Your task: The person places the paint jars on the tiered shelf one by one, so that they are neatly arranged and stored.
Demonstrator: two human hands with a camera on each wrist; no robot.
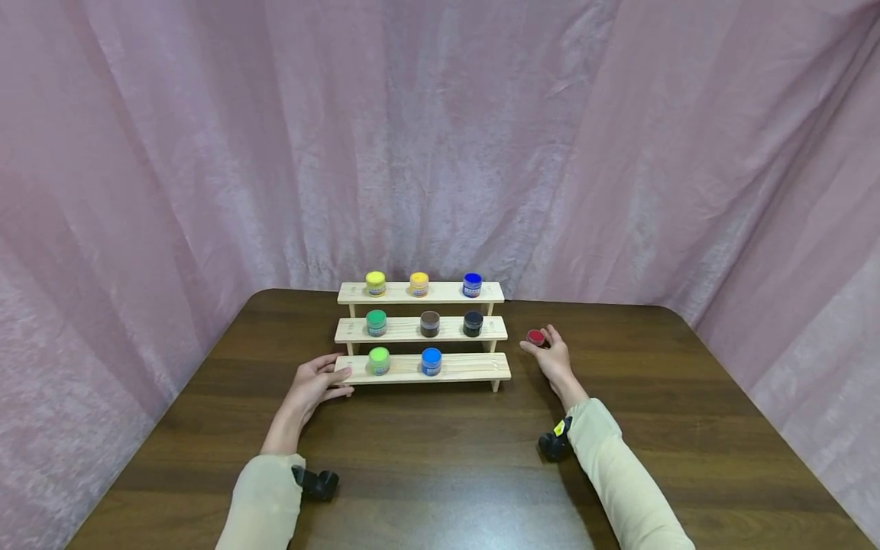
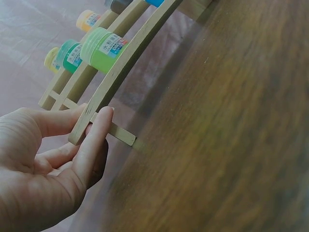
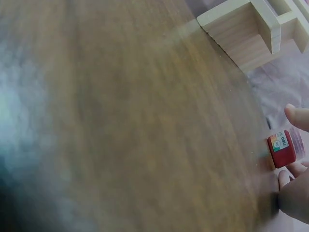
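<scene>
A three-step wooden rack stands on the table with paint jars on its steps. My left hand grips the left end of the lowest step, thumb and fingers around the board. Nearest to it is a light green jar, with a blue jar further along that step. To the right of the rack, my right hand holds a small red paint jar at the tabletop between thumb and fingers. In the right wrist view the red jar shows its label; the hand is partly cut off.
On the middle step are a green jar, a brown jar and a black jar. The top step bears yellow, orange-yellow and dark blue jars. A pink curtain hangs behind the brown table.
</scene>
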